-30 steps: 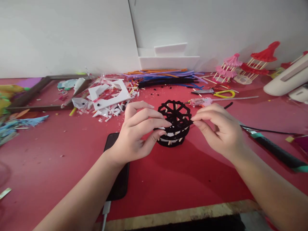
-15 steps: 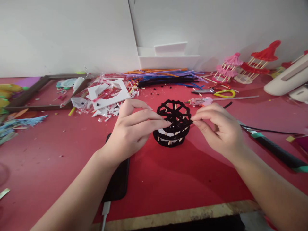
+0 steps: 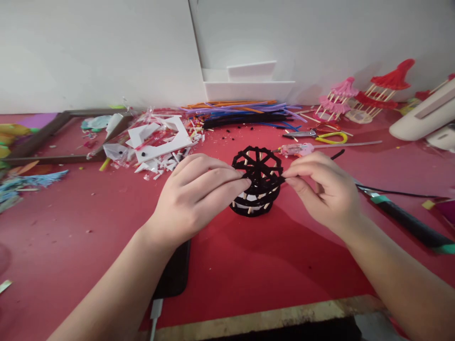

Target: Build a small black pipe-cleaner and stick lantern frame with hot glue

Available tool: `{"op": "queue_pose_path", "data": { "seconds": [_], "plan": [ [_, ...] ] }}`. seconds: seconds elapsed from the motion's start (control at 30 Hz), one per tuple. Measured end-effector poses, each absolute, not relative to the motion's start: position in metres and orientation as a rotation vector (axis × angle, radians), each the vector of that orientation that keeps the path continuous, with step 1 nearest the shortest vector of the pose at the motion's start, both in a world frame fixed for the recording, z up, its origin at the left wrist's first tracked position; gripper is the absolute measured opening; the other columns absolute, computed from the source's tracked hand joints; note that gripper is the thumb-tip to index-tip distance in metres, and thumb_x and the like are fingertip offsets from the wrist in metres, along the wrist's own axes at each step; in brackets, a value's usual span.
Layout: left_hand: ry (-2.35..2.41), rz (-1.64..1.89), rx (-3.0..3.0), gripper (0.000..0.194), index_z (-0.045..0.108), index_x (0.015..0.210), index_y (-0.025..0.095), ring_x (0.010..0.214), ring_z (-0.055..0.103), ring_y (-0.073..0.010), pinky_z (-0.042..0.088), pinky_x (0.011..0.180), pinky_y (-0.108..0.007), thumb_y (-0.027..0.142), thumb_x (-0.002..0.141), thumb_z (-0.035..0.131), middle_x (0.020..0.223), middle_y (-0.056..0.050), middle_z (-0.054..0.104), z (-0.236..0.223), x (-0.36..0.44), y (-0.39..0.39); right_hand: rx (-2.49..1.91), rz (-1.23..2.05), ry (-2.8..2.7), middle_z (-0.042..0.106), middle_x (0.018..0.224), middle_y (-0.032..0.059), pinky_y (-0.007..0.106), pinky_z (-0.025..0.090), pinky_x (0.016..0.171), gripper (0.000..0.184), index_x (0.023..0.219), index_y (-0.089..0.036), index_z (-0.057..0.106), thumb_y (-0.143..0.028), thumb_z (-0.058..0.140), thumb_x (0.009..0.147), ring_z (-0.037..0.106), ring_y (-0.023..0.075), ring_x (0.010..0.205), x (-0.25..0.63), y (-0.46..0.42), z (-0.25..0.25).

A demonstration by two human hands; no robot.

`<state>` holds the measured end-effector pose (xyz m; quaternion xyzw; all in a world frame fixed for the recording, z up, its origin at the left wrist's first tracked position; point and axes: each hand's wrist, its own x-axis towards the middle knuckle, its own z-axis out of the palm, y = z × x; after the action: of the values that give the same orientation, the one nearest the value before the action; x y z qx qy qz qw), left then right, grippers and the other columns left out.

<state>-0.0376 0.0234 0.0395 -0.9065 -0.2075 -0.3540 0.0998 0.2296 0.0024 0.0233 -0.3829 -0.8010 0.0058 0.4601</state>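
Observation:
A small black tiered frame [image 3: 259,171] of fuzzy pipe cleaner and short pale sticks stands upright on the red table, its top ring crossed by spokes. My left hand [image 3: 199,196] grips the frame's left side, fingers pressed together at the rim; the fingertips are partly hidden against the black. On the right side, my right hand [image 3: 325,192] pinches a black pipe cleaner [image 3: 337,154] between thumb and forefinger at the frame's edge. Its free end sticks out behind that hand.
Behind the frame lie pipe cleaners [image 3: 245,113], a glue gun [image 3: 296,149] and scissors [image 3: 332,137]. White scraps [image 3: 163,149] pile at left. A phone [image 3: 177,270] lies under my left forearm, a black-handled cutter [image 3: 408,222] at right. Pink [image 3: 336,99] and red [image 3: 387,90] models stand at back.
My left hand has curled its fingers closer together and lowered its knuckles at the frame's left side. My right hand and the frame have hardly moved.

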Motion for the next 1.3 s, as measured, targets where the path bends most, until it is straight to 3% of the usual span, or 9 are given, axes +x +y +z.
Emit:
{"op": "queue_pose_path", "data": {
  "seconds": [0.17, 0.3, 0.47, 0.6, 0.7, 0.8, 0.97, 1.17, 1.3],
  "plan": [
    [-0.616, -1.047, -2.629, 0.027, 0.069, 0.113, 0.028, 0.092, 0.068, -0.0213, 0.053, 0.079, -0.038, 0.011, 0.094, 0.060, 0.110, -0.004, 0.076, 0.037, -0.036, 0.024, -0.941, 0.027, -1.960, 0.069, 0.084, 0.0029, 0.035, 0.052, 0.073, 0.009, 0.091, -0.024, 0.066, -0.015, 0.063, 0.092, 0.066, 0.0187, 0.081, 0.230, 0.002, 0.022],
    [-0.695, -1.203, -2.618, 0.030, 0.067, 0.110, 0.027, 0.087, 0.068, -0.0192, 0.055, 0.079, -0.037, 0.005, 0.091, 0.058, 0.101, -0.003, 0.075, 0.035, -0.032, 0.025, -0.956, 0.026, -1.964, 0.069, 0.084, 0.0029, 0.037, 0.052, 0.074, 0.009, 0.091, -0.025, 0.066, -0.017, 0.062, 0.093, 0.066, 0.0191, 0.081, 0.229, 0.002, 0.022],
    [-0.780, -1.296, -2.612, 0.031, 0.064, 0.111, 0.028, 0.097, 0.068, -0.0222, 0.057, 0.086, -0.040, 0.007, 0.088, 0.065, 0.098, -0.002, 0.073, 0.036, -0.030, 0.028, -0.942, 0.015, -1.959, 0.069, 0.083, 0.0027, 0.036, 0.053, 0.073, 0.008, 0.091, -0.025, 0.066, -0.017, 0.062, 0.093, 0.065, 0.0185, 0.079, 0.229, 0.002, 0.023],
    [-0.912, -1.393, -2.664, 0.022, 0.063, 0.109, 0.025, 0.094, 0.067, -0.0198, 0.056, 0.084, -0.036, 0.019, 0.090, 0.070, 0.100, -0.004, 0.070, 0.033, -0.031, 0.033, -0.952, 0.017, -1.965, 0.069, 0.084, 0.0030, 0.037, 0.053, 0.074, 0.009, 0.091, -0.025, 0.067, -0.017, 0.062, 0.093, 0.066, 0.0194, 0.080, 0.230, 0.002, 0.024],
    [-1.063, -1.493, -2.756, 0.017, 0.061, 0.094, 0.024, 0.082, 0.062, -0.0174, 0.054, 0.075, -0.033, 0.028, 0.087, 0.075, 0.088, -0.002, 0.066, 0.029, -0.035, 0.036, -0.943, 0.017, -1.971, 0.070, 0.084, 0.0033, 0.036, 0.054, 0.074, 0.010, 0.091, -0.025, 0.067, -0.017, 0.062, 0.092, 0.067, 0.0196, 0.080, 0.230, 0.002, 0.024],
    [-1.123, -1.650, -3.001, 0.016, 0.058, 0.087, 0.023, 0.073, 0.056, -0.0162, 0.049, 0.067, -0.032, 0.034, 0.090, 0.069, 0.081, -0.002, 0.059, 0.030, -0.042, 0.035, -0.938, 0.015, -1.959, 0.069, 0.083, 0.0030, 0.036, 0.054, 0.074, 0.010, 0.090, -0.024, 0.068, -0.017, 0.062, 0.092, 0.066, 0.0193, 0.079, 0.230, 0.002, 0.023],
    [-1.088, -1.677, -3.388, 0.035, 0.062, 0.091, 0.020, 0.076, 0.059, -0.0197, 0.052, 0.066, -0.034, 0.055, 0.091, 0.061, 0.082, -0.006, 0.061, 0.036, -0.048, 0.032, -0.937, 0.013, -1.953, 0.070, 0.084, 0.0033, 0.036, 0.053, 0.075, 0.009, 0.090, -0.024, 0.068, -0.016, 0.063, 0.092, 0.066, 0.0194, 0.081, 0.229, 0.002, 0.022],
    [-1.333, -1.806, -3.477, 0.028, 0.061, 0.079, 0.019, 0.058, 0.060, -0.0121, 0.055, 0.056, -0.025, 0.043, 0.088, 0.073, 0.068, -0.001, 0.064, 0.034, -0.038, 0.037, -0.946, 0.000, -1.961, 0.071, 0.083, 0.0032, 0.037, 0.054, 0.075, 0.009, 0.090, -0.025, 0.069, -0.018, 0.063, 0.092, 0.067, 0.0204, 0.080, 0.229, 0.002, 0.024],
    [-1.398, -1.843, -3.479, 0.027, 0.065, 0.078, 0.018, 0.062, 0.066, -0.0127, 0.057, 0.058, -0.023, 0.041, 0.082, 0.080, 0.071, -0.003, 0.069, 0.028, -0.041, 0.044, -0.948, -0.011, -1.962, 0.070, 0.082, 0.0033, 0.037, 0.054, 0.074, 0.010, 0.089, -0.025, 0.068, -0.019, 0.062, 0.092, 0.067, 0.0204, 0.079, 0.229, 0.002, 0.024]
  ]
}}
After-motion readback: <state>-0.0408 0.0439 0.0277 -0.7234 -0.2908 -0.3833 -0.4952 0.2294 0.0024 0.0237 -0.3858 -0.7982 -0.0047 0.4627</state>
